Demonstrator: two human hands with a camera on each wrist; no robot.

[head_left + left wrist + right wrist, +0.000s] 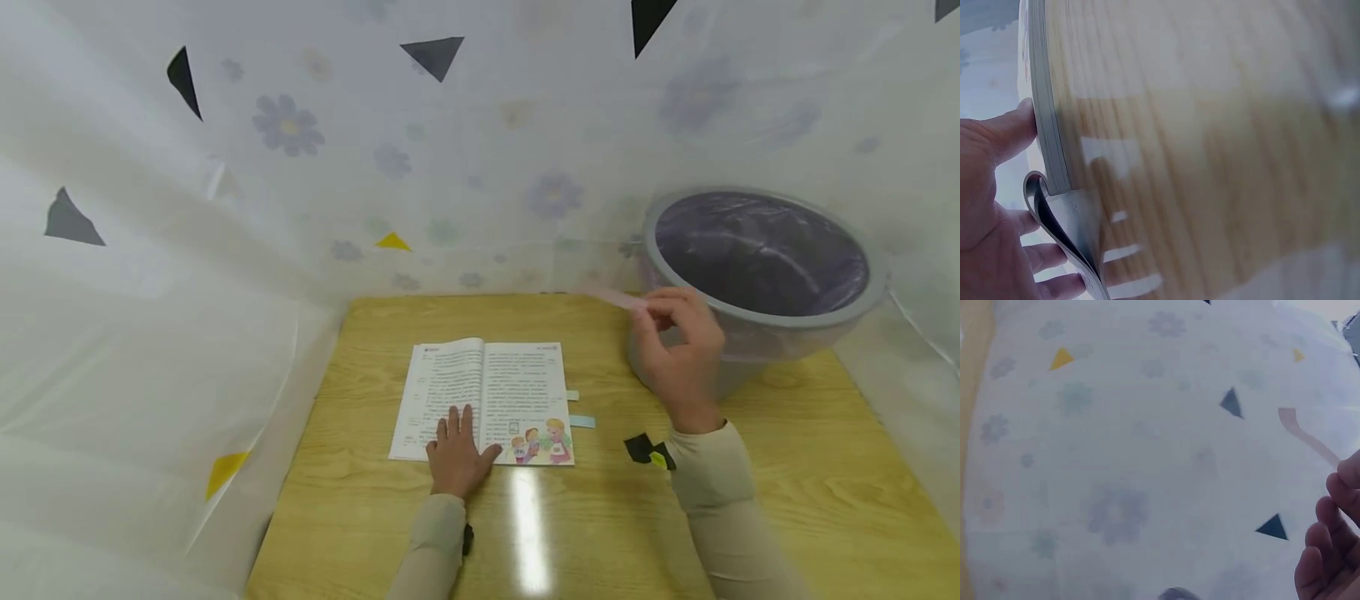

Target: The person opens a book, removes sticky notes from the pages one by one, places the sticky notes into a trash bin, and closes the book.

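An open book with printed text and a drawing of children lies on the table. My left hand rests on its left page, fingers spread and straight. In the left wrist view, the thumb and fingers lie along the edge of the book, whose lower pages curl up. A pale green sticky tab and a light blue sticky tab stick out of the book's right side. Raised beside the bin, my right hand pinches a thin pink sticky tab by one end between thumb and forefinger.
A grey bin lined with a purple bag stands at the back right of the wooden table. White flowered sheeting with black and yellow triangles hangs behind and at the sides. Black and yellow pieces show near my right sleeve.
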